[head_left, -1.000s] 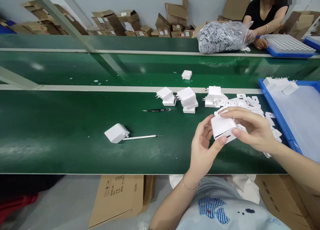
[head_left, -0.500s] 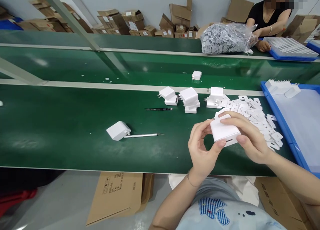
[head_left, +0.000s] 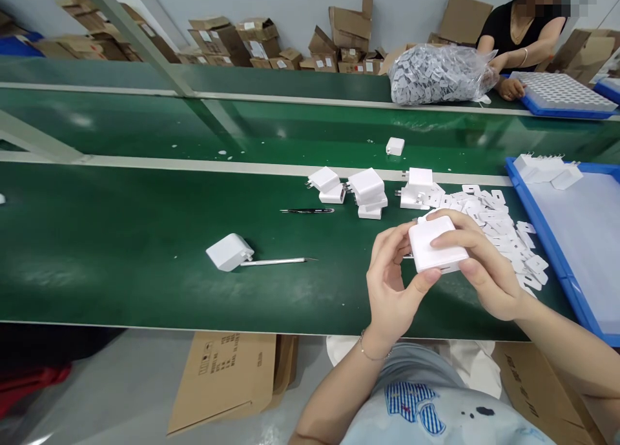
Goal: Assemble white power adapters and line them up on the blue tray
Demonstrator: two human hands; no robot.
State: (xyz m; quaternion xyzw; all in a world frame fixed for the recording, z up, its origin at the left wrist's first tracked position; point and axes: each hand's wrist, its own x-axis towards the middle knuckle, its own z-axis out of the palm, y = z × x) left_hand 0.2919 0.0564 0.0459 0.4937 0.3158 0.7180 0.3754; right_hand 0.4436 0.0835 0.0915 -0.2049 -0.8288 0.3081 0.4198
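A white charger (head_left: 431, 246) is held above the green bench, gripped from both sides. My left hand (head_left: 394, 283) has its thumb at the charger's lower edge and its fingers at the left side. Across the top face lie fingers of my right hand (head_left: 489, 264), its thumb at the lower right corner. Just behind is a heap of flat white plates with slots (head_left: 498, 228). More chargers stand in small stacks, one stack (head_left: 369, 190) near the middle and another (head_left: 417, 185) beside the heap.
Black tweezers (head_left: 308, 210) and a thin white pen-like tool (head_left: 274, 262) lie left, by a lone charger (head_left: 227, 252). A blue-rimmed tray (head_left: 557, 258) is on the right. Across the belt, carrying another charger (head_left: 395, 146), a co-worker sits beside a bag of small parts (head_left: 436, 77).
The held charger has tilted, so its slotted end shows less. Both hands keep hold of it. The charger on the belt has moved slightly right.
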